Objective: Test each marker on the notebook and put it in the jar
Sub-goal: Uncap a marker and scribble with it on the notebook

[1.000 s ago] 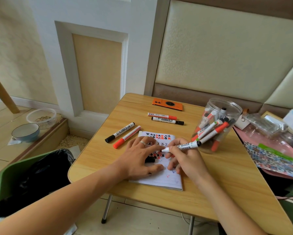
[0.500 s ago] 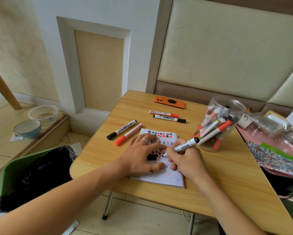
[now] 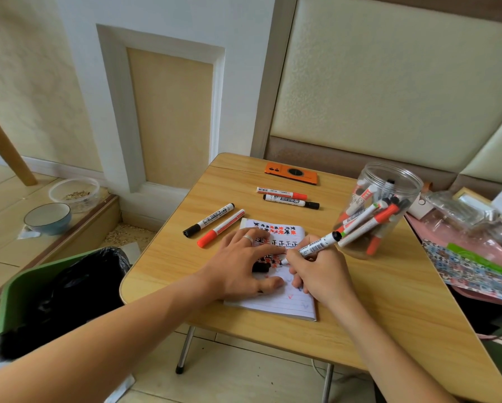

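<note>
Here a white marker [image 3: 313, 246] is gripped in the curled fingers of the right hand [image 3: 321, 271], its tip set on the notebook [image 3: 276, 303] near the table's [image 3: 389, 301] front edge. The page is pressed flat by the left hand [image 3: 241, 266], fingers spread straight, with a black cap [image 3: 260, 267] just beside them. The jar [image 3: 380, 210], holding markers, is stood toward the right edge. Four markers [image 3: 214, 225] are laid toward the back

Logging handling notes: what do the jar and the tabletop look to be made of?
The jar looks like clear, glossy plastic, possibly glass: the markers inside show through its wall. The tabletop looks like wood-grain laminate with a smooth satin finish; the pale grain is very uniform and the corners are rounded, though solid wood can't be excluded.
</note>
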`<state>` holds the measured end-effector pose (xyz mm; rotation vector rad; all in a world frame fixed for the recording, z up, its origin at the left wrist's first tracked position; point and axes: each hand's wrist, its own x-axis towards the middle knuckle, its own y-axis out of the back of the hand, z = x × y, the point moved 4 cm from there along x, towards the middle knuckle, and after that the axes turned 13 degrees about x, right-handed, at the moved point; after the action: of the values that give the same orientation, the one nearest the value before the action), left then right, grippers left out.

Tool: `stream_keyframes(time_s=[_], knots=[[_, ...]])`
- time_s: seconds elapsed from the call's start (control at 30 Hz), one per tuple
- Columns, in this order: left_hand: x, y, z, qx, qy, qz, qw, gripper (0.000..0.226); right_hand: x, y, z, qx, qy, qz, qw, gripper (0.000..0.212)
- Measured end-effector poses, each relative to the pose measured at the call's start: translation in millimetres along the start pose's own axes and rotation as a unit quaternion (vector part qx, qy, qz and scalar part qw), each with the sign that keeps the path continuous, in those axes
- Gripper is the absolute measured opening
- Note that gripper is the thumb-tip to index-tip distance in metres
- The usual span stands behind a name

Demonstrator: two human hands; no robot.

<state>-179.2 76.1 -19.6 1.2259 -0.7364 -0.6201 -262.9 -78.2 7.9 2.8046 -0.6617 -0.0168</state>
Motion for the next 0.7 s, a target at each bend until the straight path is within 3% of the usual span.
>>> stream_keyframes(time_s=[0.7], knots=[[-1.4,1.3,0.9,0.006,-0.003,0.0,1.0,0.067,1.1,0.7,3.1,-0.023,-0.015,-0.006,1.0,0.019]])
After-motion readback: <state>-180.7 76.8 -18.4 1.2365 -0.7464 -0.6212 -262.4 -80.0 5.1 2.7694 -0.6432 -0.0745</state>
